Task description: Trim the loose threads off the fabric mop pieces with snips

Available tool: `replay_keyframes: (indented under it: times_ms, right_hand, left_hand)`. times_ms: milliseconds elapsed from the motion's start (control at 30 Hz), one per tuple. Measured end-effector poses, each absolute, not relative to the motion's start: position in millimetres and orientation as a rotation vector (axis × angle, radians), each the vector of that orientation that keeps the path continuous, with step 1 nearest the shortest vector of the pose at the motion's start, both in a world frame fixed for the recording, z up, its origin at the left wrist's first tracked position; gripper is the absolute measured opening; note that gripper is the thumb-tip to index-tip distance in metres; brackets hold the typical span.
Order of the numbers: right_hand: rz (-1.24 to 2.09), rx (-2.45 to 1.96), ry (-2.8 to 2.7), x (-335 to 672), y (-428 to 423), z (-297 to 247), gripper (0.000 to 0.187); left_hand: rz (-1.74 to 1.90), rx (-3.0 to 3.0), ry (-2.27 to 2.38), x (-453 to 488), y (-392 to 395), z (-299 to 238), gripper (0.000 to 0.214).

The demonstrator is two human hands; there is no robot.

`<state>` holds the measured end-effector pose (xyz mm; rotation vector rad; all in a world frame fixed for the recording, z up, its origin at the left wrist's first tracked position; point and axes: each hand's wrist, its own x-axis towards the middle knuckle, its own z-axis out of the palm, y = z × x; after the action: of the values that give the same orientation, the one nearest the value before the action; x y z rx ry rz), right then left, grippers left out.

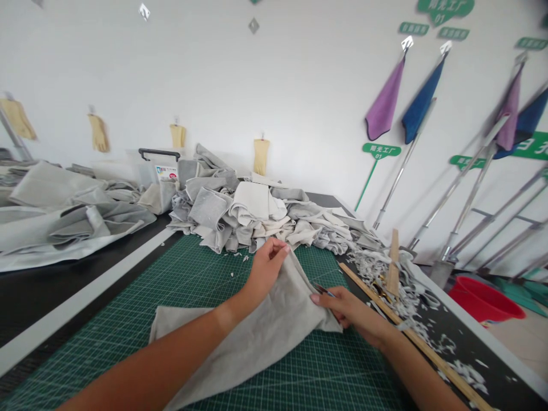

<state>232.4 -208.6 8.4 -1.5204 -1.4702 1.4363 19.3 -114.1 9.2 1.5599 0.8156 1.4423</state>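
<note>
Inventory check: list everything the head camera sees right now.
Cutting mat: one, green, under hands.
Leather piece: one, grey, on mat.
Leather heap: one, grey and cream, behind mat.
Leather sheets: several, grey, bench left.
Scraps: many, pale, beside mat.
Wooden strip: one, tan, beside mat.
Plastic bin: one, clear, behind heap.
Basin: one, red, floor right.
Gloves: four, yellow, on wall.
Cloths: four, purple and blue, on wall.
Poles: several, silver, leaning on wall.
Left hand: one, gripping leather piece.
Right hand: one, pinching its edge.
</note>
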Motion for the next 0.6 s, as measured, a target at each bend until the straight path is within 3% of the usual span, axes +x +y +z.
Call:
replay_keyframes:
  times_ms: [267,500,600]
  right_hand:
    - [1.435,-1.398,-1.519,255.6,-208.8,25.9,0.048]
    - [1.296,-1.168,-1.349,261.9,-221.1,59.8,0.028]
    - [1.197,-1.092,-1.301,262.5,-230.8,82.4,0.030]
  left_hand:
    - [1.625,1.552,0.766,-16.4,-118.2,87.5,0.021]
    - [1.761,1.608,0.669,-47.6,-146.3,146.9,0.015]
    - [1.819,1.615,0.639,-57.0,-161.6,166.7,0.014]
